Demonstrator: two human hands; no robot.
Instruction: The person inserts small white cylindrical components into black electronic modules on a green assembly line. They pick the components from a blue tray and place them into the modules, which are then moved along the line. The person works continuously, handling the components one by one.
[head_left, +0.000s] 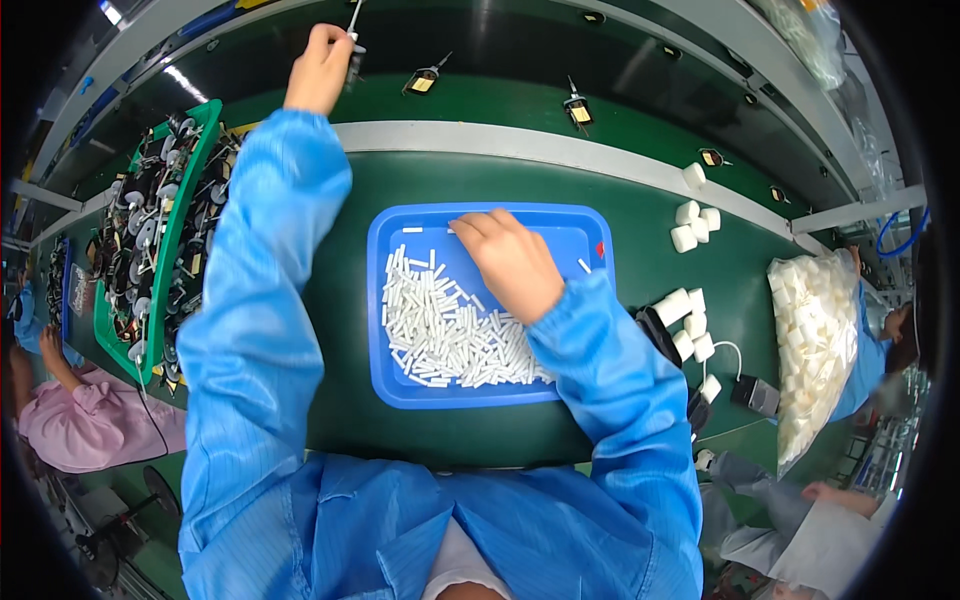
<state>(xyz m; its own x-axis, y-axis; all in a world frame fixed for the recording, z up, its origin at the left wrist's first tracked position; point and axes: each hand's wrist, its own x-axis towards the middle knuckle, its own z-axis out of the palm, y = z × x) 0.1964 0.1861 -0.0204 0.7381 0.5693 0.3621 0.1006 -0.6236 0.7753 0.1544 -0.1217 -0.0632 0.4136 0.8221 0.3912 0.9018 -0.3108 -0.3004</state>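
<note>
My left hand [316, 72] is stretched out to the far side, over the dark belt. It is closed around a small dark motor-like part [355, 64], and a thin white stem points up from it; my fingers hide some of the part. My right hand [508, 262] reaches into a blue tray [376, 300], its fingers bent together near the far wall. A bit of a small white tube [452, 231] shows at those fingertips. A heap of short white tubes [440, 325] covers much of the tray floor below the hand.
On the belt lie more motor-like parts [422, 80] with thin shafts. A green crate [158, 300] full of similar parts stands left. White foam-like cylinders [685, 238], a black adapter [756, 395] and a bulging clear bag [815, 330] are right. Other people sit at both sides.
</note>
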